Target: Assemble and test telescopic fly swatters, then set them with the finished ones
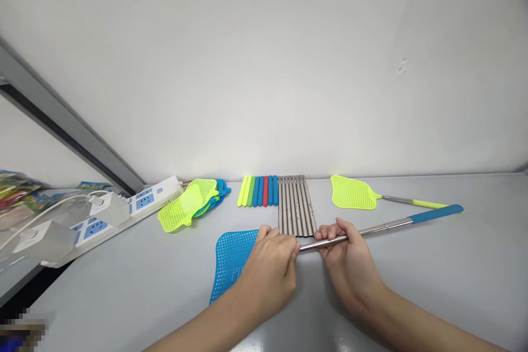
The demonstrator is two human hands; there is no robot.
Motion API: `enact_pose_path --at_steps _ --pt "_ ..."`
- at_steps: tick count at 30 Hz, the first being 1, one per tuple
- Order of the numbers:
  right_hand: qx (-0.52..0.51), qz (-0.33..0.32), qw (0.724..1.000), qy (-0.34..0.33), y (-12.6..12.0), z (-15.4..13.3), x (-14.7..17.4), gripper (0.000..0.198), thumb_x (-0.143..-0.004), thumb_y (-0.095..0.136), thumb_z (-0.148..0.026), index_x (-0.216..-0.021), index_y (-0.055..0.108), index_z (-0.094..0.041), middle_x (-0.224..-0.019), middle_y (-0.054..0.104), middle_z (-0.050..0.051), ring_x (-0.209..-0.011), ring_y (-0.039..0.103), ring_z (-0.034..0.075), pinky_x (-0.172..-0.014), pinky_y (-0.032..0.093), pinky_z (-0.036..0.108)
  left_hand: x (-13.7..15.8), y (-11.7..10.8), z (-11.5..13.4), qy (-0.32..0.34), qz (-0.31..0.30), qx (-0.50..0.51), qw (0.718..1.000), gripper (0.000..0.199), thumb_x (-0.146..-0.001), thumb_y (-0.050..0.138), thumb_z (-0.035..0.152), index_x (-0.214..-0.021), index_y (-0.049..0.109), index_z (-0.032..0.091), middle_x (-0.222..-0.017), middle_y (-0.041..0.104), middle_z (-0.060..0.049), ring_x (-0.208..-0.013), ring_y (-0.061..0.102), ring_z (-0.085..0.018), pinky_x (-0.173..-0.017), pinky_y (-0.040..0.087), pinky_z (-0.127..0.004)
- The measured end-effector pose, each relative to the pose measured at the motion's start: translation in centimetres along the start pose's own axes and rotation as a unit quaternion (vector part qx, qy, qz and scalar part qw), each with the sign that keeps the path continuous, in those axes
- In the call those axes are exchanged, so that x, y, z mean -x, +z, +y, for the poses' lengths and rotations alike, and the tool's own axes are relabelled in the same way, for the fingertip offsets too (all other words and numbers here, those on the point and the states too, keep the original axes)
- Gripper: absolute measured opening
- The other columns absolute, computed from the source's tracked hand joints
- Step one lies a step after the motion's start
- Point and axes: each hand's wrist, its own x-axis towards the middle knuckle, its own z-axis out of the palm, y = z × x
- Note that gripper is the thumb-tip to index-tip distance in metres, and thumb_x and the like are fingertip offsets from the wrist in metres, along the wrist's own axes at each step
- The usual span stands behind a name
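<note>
A fly swatter with a blue mesh head (234, 257), a metal rod and a blue grip lies across both hands just above the table. My left hand (272, 267) is closed around the joint where the head meets the rod, hiding that joint. My right hand (346, 253) holds the metal rod between thumb and fingers, farther along toward the blue grip (436, 213). Behind the hands lies a row of metal tubes (295, 206). Beside it is a row of coloured grip sleeves (258, 191) in yellow, green, blue and red.
A whole yellow-green fly swatter (355, 193) lies at the back right. Left of the sleeves, loose yellow-green and blue swatter heads (187, 204) overlap in a pile. A white power strip (144, 202) with plugs runs along the left edge, near plastic packets (16, 192). A wall stands behind.
</note>
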Motion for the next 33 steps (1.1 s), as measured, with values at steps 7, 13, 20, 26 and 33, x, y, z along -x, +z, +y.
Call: enact_pose_path --at_steps 7,13,20,26,33 --pt "0.173 -0.082 0.981 0.023 -0.7 1.3 0.2 0.027 -0.080 0.040 -0.033 -0.062 0.052 -0.017 -0.064 0.048 -0.001 -0.053 0.040 0.012 -0.054 0.033 0.026 -0.5 -2.4 -0.7 0.073 -0.029 -0.026 0.997 0.023 -0.083 0.030 0.010 -0.065 0.043 0.017 -0.061 0.048 0.001 -0.062 0.038 -0.013 -0.068 0.027 -0.030" --pt "0.212 -0.152 0.964 0.061 -1.2 1.4 0.1 0.033 -0.081 0.036 -0.036 -0.056 0.046 -0.017 -0.049 0.042 -0.002 -0.050 0.039 0.012 -0.053 0.032 0.025 -0.5 -3.7 -1.2 0.084 -0.030 -0.038 0.995 0.027 -0.085 0.028 0.014 -0.063 0.043 0.017 -0.060 0.049 0.002 -0.061 0.040 -0.013 -0.070 0.028 -0.031" --pt "0.226 -0.229 0.946 0.047 -1.5 1.2 0.1 0.035 -0.079 0.039 -0.031 -0.048 0.043 -0.017 -0.050 0.039 -0.001 -0.052 0.039 0.013 -0.055 0.031 0.025 -0.4 -4.6 -1.5 0.089 -0.064 -0.013 0.994 0.028 -0.087 0.034 0.027 -0.063 0.045 0.018 -0.058 0.047 0.003 -0.061 0.043 -0.012 -0.072 0.031 -0.029" --pt "0.229 -0.248 0.939 0.064 -1.3 0.9 0.0 0.033 -0.079 0.037 -0.027 -0.048 0.044 -0.017 -0.050 0.038 -0.001 -0.052 0.039 0.013 -0.055 0.031 0.026 -0.4 -4.5 -2.0 0.096 -0.074 -0.017 0.992 0.027 -0.087 0.034 0.028 -0.064 0.044 0.018 -0.061 0.048 0.003 -0.063 0.044 -0.012 -0.070 0.031 -0.027" --pt "0.246 -0.250 0.935 0.051 -1.5 0.9 0.0 0.034 -0.078 0.039 -0.029 -0.047 0.044 -0.016 -0.048 0.040 -0.001 -0.051 0.039 0.013 -0.055 0.031 0.026 -0.4 -5.4 -2.7 0.129 -0.097 -0.024 0.987 0.020 -0.084 0.039 0.023 -0.065 0.046 0.018 -0.063 0.048 0.002 -0.063 0.044 -0.012 -0.069 0.031 -0.027"
